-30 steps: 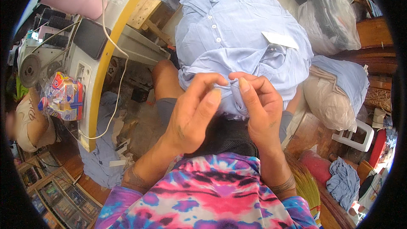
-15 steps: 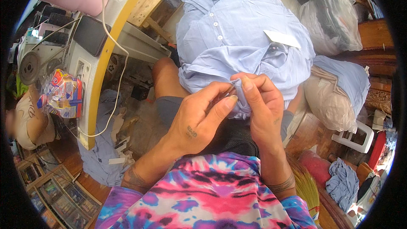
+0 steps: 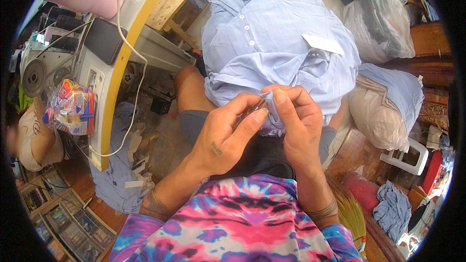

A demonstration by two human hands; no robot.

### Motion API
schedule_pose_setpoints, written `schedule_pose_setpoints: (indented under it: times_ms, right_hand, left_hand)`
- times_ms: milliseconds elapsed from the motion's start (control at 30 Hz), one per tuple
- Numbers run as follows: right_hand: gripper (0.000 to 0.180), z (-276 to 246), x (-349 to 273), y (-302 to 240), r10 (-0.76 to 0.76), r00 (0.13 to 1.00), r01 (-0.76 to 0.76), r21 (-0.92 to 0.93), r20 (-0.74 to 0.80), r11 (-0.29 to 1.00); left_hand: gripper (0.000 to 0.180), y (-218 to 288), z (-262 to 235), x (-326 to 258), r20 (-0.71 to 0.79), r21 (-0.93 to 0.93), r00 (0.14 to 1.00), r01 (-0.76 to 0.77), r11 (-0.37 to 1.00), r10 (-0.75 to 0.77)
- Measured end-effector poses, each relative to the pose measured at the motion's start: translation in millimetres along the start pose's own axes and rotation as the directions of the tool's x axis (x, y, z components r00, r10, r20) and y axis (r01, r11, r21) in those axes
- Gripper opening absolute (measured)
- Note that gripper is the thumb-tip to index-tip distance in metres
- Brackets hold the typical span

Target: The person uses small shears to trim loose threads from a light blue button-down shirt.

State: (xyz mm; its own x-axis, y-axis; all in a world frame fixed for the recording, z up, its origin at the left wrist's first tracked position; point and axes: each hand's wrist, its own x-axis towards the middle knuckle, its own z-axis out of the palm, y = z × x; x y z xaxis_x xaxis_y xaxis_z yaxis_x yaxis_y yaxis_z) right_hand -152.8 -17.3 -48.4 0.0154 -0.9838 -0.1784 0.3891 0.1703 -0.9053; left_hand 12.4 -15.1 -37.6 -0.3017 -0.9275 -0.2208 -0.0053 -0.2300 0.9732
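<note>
My right hand (image 3: 303, 123), here in the head view, has thumb and forefinger clamped on a small fold (image 3: 273, 111) at the near edge of the soft light-blue cloth garment (image 3: 279, 24) with round white buttons (image 3: 246, 27). In from the left comes my left hand (image 3: 218, 140), thumb and forefinger close together by that fold; something dark shows between them, and I cannot tell what it is or whether they grip it. The garment lies bunched over my knees, a white rectangular card (image 3: 321, 44) on its right part. Left of the garment, a white yellow-edged table (image 3: 109, 80); right of it, a bulging clear plastic bag (image 3: 381, 19). Doing this well, I'd say, means a firm right pinch, cloth taut but unstretched, left fingertips close to the fold, loose fabric clear of both.
</note>
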Motion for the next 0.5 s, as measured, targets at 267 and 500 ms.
schedule_pose_setpoints:
  times_ms: [267,500]
  right_hand:
    - [0.014,0.3,0.9,0.1,0.008,1.000,-0.008,-0.002,0.001,1.000]
    - [0.013,1.2,0.3,1.1,-0.019,1.000,0.019,-0.006,0.021,1.000]
  left_hand:
    - [0.030,-6.1,-0.5,0.7,0.010,-0.053,1.000,0.001,0.999,-0.001]
    - [0.030,-4.5,-0.6,0.8,0.022,-0.090,0.999,0.034,0.995,-0.032]
